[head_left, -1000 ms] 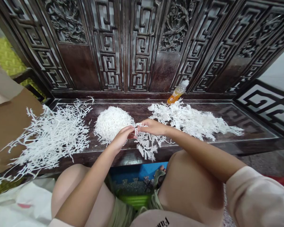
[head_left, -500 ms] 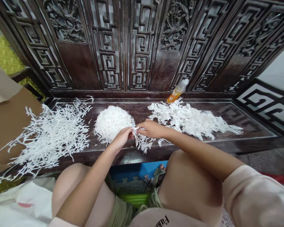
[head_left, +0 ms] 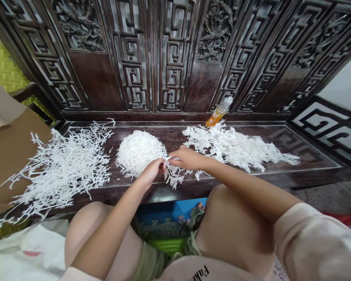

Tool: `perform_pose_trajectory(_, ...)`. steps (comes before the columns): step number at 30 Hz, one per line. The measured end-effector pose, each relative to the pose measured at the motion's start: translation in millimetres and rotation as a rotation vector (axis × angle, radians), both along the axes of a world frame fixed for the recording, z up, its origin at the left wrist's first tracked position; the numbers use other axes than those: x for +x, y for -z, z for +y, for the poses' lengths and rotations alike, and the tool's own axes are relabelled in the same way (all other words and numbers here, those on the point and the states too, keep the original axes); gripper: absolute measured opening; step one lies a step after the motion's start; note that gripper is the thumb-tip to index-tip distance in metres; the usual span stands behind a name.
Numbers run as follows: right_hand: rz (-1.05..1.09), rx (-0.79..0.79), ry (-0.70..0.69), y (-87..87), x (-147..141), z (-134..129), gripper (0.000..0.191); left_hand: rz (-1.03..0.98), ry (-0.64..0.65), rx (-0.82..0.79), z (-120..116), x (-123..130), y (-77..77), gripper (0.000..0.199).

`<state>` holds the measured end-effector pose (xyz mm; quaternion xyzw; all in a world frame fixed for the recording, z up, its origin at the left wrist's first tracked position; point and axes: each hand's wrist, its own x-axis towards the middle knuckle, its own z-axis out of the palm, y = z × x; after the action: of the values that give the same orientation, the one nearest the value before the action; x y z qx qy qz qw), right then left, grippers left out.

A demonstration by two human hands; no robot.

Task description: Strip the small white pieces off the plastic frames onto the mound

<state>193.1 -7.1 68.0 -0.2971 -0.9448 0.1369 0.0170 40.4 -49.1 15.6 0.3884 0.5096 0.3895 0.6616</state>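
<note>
Left hand (head_left: 152, 171) and right hand (head_left: 188, 159) of mine both pinch a white sprig (head_left: 167, 160) at the bench (head_left: 169, 134). From there, a white heap (head_left: 140, 150) sits at ten o'clock; at one o'clock, behind a white pile (head_left: 236, 146), stands a capped bottle (head_left: 223, 106), orange drink (head_left: 214, 118) in its lower part.

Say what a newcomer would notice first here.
Likely the tangled white sprigs at left, the compact white mound in the middle and the feathery white pile at right, along a dark wooden bench. Beside the mound, the left hand and right hand hold a white sprig. A bottle of orange drink is behind the feathery pile.
</note>
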Motion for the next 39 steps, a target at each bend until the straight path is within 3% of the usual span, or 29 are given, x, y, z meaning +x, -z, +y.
perform_pose_trajectory(6,-0.037,0.036,-0.065,0.2,0,2,0.023,0.065,-0.061,0.036,-1,4,0.7,0.019)
perform_pose_trajectory(13,0.025,-0.033,-0.058,-7.0,2,10,0.025,0.241,-0.215,0.274,-5,10,-4.6,0.020)
perform_pose_trajectory(23,0.058,-0.056,-0.043,-5.3,-6,14,0.023,0.241,-0.299,0.428,-12,18,-6.8,0.021)
perform_pose_trajectory(25,0.068,-0.057,0.072,-1.1,8,29,0.021,0.250,-0.261,0.495,-19,16,-15.0,0.020)
perform_pose_trajectory(28,0.103,-0.044,0.467,3.0,50,56,0.019,0.184,-0.198,0.599,-27,7,-28.2,0.020)
perform_pose_trajectory(30,0.117,-0.031,0.518,3.9,76,67,0.025,0.092,-0.205,0.565,-24,1,-30.7,0.021)
perform_pose_trajectory(32,0.152,-0.106,0.479,4.0,88,67,0.028,-0.026,-0.239,0.422,-13,-3,-26.0,0.020)
perform_pose_trajectory(36,0.190,-0.286,0.342,4.8,69,50,0.032,-0.219,-0.231,0.066,5,1,-6.7,0.016)
perform_pose_trajectory(39,0.187,-0.391,0.255,6.1,48,42,0.033,-0.272,-0.182,-0.057,4,8,1.0,0.012)
